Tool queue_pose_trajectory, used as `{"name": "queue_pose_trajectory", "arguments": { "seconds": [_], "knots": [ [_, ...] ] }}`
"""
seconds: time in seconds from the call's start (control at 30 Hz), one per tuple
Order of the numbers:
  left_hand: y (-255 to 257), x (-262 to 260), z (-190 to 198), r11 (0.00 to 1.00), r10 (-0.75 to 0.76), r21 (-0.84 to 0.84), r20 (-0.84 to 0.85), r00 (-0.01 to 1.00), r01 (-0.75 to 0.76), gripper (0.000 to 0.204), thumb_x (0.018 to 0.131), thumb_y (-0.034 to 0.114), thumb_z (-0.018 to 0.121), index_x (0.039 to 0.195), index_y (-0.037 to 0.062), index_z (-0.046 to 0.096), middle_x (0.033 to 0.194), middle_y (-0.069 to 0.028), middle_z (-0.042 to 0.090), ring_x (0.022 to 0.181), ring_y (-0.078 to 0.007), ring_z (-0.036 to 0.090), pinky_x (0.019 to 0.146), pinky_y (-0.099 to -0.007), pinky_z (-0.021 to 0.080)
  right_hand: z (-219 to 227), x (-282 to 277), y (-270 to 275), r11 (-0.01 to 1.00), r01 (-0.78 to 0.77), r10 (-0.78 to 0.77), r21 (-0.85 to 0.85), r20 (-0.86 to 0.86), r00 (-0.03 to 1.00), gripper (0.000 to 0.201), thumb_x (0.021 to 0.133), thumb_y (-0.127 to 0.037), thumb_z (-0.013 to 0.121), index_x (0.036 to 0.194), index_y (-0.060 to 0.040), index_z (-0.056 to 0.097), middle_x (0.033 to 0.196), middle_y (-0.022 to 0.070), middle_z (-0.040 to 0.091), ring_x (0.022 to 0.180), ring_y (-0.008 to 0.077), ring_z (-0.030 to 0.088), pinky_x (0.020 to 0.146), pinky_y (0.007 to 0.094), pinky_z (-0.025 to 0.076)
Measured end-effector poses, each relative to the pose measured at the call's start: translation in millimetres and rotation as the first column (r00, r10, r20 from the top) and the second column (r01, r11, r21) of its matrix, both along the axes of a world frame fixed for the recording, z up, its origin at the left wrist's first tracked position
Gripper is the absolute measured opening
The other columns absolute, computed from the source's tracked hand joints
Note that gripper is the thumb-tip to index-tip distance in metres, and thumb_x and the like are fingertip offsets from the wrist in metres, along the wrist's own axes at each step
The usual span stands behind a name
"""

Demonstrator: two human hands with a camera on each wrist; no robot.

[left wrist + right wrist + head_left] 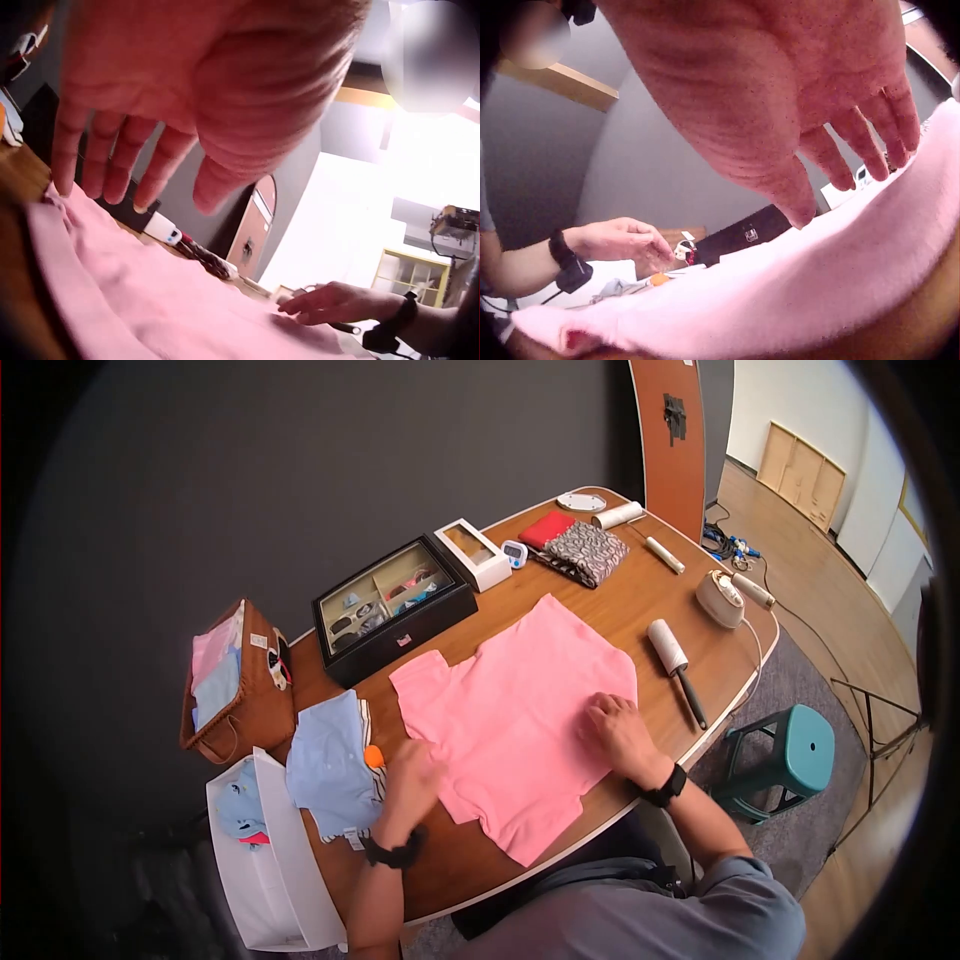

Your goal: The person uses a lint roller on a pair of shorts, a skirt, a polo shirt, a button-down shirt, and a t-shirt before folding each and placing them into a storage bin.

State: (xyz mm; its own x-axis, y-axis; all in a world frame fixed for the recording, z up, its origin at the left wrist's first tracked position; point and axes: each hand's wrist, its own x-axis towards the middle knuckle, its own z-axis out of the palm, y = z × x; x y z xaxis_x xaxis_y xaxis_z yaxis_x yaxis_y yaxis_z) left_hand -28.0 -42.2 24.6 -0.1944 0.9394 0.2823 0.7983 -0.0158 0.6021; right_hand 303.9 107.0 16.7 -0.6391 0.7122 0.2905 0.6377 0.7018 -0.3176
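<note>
A pink short-sleeved shirt [520,700] lies spread over the middle of the wooden table [390,880]. My left hand [408,790] is at the shirt's left edge, near a small orange object [374,757]. In the left wrist view the fingers of that hand [150,127] extend loosely and hold nothing. On the shirt's right side, my right hand [618,735] touches the cloth with its fingertips. The right wrist view shows the right hand's fingers [840,154] extended, palm toward the pink fabric. Left of the shirt lies a folded light blue garment [325,760] over a striped one.
A black display case [400,630], a white windowed box [490,573] and folded cloths [590,552] line the back. On the right are a lint roller [668,645] and a white steamer [718,600]. A brown basket [265,705] and white bin [300,870] stand left.
</note>
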Motion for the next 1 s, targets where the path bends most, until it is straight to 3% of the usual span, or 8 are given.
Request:
{"name": "queue_pose_trajectory", "arguments": {
  "seconds": [0.13,0.27,0.3,0.33,0.43,0.5,0.7,1.0],
  "knots": [
    [-21.4,40.6,-13.5,0.959,-0.256,-0.196,-0.303,0.918,0.203,0.072,0.083,0.041,0.072,0.142,0.0060,0.047,0.145,-0.0282,0.040,0.135,-0.0473,0.036,0.111,-0.0554,0.029,6.0,13.5,-10.9,0.945,0.319,-0.317,0.071,-0.038,0.948,0.042,0.082,-0.025,0.068,0.113,0.0004,0.057,0.125,0.0246,0.053,0.118,0.0434,0.049,0.096,0.0489,0.043],
    [-24.6,40.7,-12.2,0.899,-0.260,-0.415,-0.253,0.932,0.138,0.102,0.076,0.051,0.076,0.155,0.0110,0.026,0.159,-0.0269,0.012,0.147,-0.0471,0.008,0.116,-0.0619,0.011,-22.0,42.2,45.0,0.861,0.458,-0.460,0.220,-0.045,0.887,0.053,0.081,-0.022,0.070,0.124,0.0021,0.053,0.130,0.0246,0.053,0.121,0.0400,0.051,0.099,0.0457,0.043],
    [-24.4,38.0,-10.3,0.898,-0.261,-0.416,-0.249,0.933,0.140,0.102,0.076,0.051,0.076,0.155,0.0110,0.026,0.159,-0.0269,0.012,0.147,-0.0471,0.008,0.116,-0.0619,0.011,-19.1,45.8,58.7,0.928,0.316,-0.354,-0.197,-0.209,0.911,0.055,0.081,-0.019,0.071,0.127,0.0034,0.051,0.130,0.0238,0.054,0.121,0.0363,0.052,0.100,0.0424,0.043],
    [-23.4,35.8,-8.4,0.887,-0.269,-0.439,-0.236,0.934,0.145,0.105,0.074,0.053,0.077,0.155,0.0127,0.025,0.160,-0.0264,0.011,0.148,-0.0468,0.007,0.116,-0.0623,0.010,-19.0,48.9,69.5,0.840,0.051,-0.307,-0.540,-0.394,0.866,0.058,0.081,-0.016,0.071,0.131,0.0046,0.049,0.131,0.0230,0.055,0.121,0.0325,0.054,0.100,0.0390,0.044],
    [-22.1,34.4,-10.8,0.885,-0.264,-0.444,-0.225,0.938,0.143,0.110,0.069,0.056,0.079,0.156,0.0166,0.024,0.160,-0.0259,0.011,0.148,-0.0467,0.005,0.115,-0.0638,0.008,-42.6,47.2,99.7,0.806,0.048,-0.310,-0.590,-0.352,0.883,0.063,0.081,-0.012,0.071,0.136,0.0066,0.045,0.123,0.0196,0.060,0.114,0.0255,0.058,0.097,0.0326,0.046],
    [-23.4,31.6,-14.1,0.889,-0.253,-0.438,-0.228,0.940,0.133,0.112,0.067,0.058,0.079,0.156,0.0189,0.023,0.160,-0.0259,0.013,0.148,-0.0467,0.006,0.115,-0.0650,0.007,2.5,36.5,81.6,0.764,0.050,-0.302,-0.643,-0.289,0.908,0.062,0.081,-0.010,0.071,0.135,0.0068,0.048,0.116,0.0140,0.064,0.107,0.0208,0.061,0.093,0.0300,0.049],
    [-16.0,17.8,-14.1,0.868,-0.282,-0.473,-0.217,0.935,0.152,0.125,0.056,0.059,0.085,0.156,0.0193,0.022,0.161,-0.0239,0.008,0.148,-0.0467,0.001,0.115,-0.0657,0.005,19.7,44.4,73.7,0.422,-0.412,-0.375,-0.807,-0.570,0.731,0.044,0.082,-0.008,0.073,0.121,0.0098,0.061,0.107,0.0081,0.068,0.089,0.0108,0.065,0.081,0.0244,0.052],
    [-15.1,15.0,-16.3,0.854,-0.309,-0.493,-0.222,0.925,0.167,0.127,0.055,0.055,0.087,0.157,0.0183,0.020,0.161,-0.0253,0.006,0.148,-0.0479,-0.001,0.115,-0.0659,0.003,38.6,66.6,91.2,0.536,0.061,-0.512,-0.842,-0.267,0.816,0.020,0.081,-0.011,0.075,0.094,0.0018,0.067,0.077,0.0033,0.065,0.055,0.0104,0.058,0.051,0.0261,0.049]
  ]
}}
